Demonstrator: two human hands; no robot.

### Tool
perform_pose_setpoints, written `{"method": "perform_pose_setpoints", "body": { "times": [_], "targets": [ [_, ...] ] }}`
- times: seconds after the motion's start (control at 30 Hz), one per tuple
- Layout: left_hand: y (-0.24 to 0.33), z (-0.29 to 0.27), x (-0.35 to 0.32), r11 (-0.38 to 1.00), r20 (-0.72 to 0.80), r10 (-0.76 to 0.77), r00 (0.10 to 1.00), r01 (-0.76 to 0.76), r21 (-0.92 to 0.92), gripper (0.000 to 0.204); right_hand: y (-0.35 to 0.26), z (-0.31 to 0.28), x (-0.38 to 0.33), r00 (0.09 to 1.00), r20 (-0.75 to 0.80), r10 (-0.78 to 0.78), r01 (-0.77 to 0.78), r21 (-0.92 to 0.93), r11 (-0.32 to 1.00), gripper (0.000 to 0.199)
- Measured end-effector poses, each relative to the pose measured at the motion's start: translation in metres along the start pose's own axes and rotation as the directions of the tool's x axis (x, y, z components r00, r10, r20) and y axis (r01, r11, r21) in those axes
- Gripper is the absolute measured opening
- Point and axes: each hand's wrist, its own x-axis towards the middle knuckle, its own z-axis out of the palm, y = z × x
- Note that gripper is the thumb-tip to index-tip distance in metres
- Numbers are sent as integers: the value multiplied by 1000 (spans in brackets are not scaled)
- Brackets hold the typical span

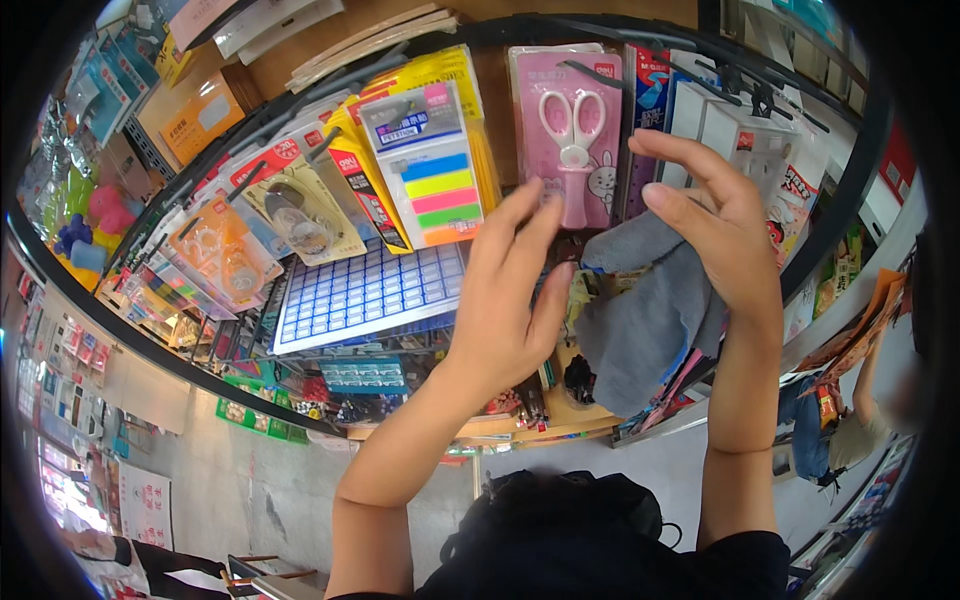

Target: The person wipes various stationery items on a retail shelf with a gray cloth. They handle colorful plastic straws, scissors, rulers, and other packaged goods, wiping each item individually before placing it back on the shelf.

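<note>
My left hand (510,285) reaches up with its fingers stretched out and thumb apart. Its fingertips are by the lower left edge of a pink package of white-handled scissors (573,140); whether they touch it I cannot tell. A grey cloth (640,340) hangs below my right hand (715,215), apparently held by the lower fingers, which are hidden. The right thumb and index finger are spread apart, to the right of the scissors package. Left of the scissors hang packs of coloured sticky tabs (440,190).
A black curved rack rail (120,340) runs along the display. Packaged tape dispensers (225,255) and a blue-and-white label sheet (370,295) hang at left. White boxes (740,145) hang at right. Another person (840,430) is at the far right, and another person's legs (170,565) show at lower left.
</note>
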Motion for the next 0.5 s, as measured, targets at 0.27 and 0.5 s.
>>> {"method": "perform_pose_setpoints", "body": {
  "times": [0.27, 0.5],
  "targets": [
    [-23, 43, 6, 798, 80, -433, 898, 423, -430, 72, 35, -8, 2, 991, 75, 107, -105, -23, 994, 56],
    [-14, 49, 7, 782, -44, -471, 881, 393, -484, 63, 47, -5, -9, 985, 145, 92, -96, 16, 995, 58]
  ]
}}
